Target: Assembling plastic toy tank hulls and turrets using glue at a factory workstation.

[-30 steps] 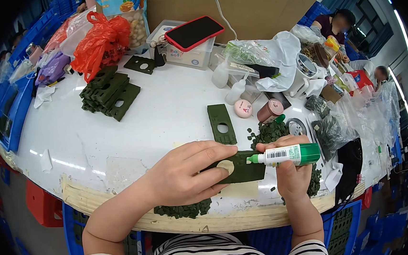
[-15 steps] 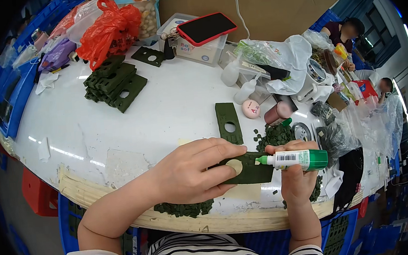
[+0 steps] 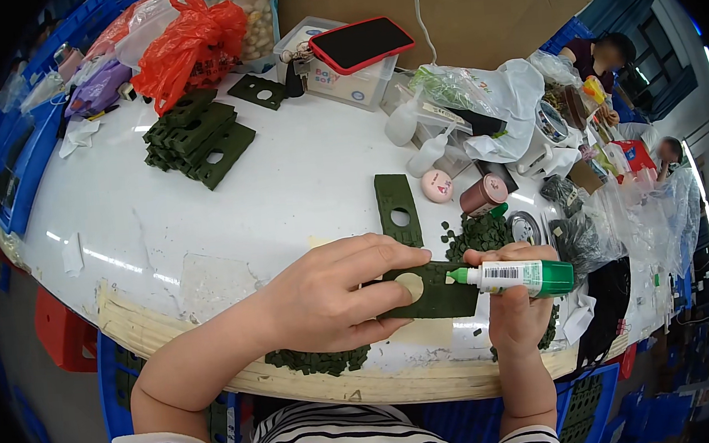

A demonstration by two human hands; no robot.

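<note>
Between thumb and fingers, my left hand grips the left part of a dark green rectangular plate with a round hole. My right hand is closed around a white glue bottle with a green base, tilted sideways. Its light green nozzle points left and meets the plate's upper face, right of the hole. Just beyond lies another dark green plate with a hole. Small dark green pieces form a pile behind my right hand and another pile below my left wrist.
Stacked green plates stand at the far left, near a red plastic bag. A phone in a red case lies on a clear box. White squeeze bottles, a pink round container and plastic bags crowd the right. Two people sit at the far right.
The head view has shifted slightly. Both hands keep their grips on the plate and the glue bottle, and the nozzle stays at nearly the same spot on the plate.
</note>
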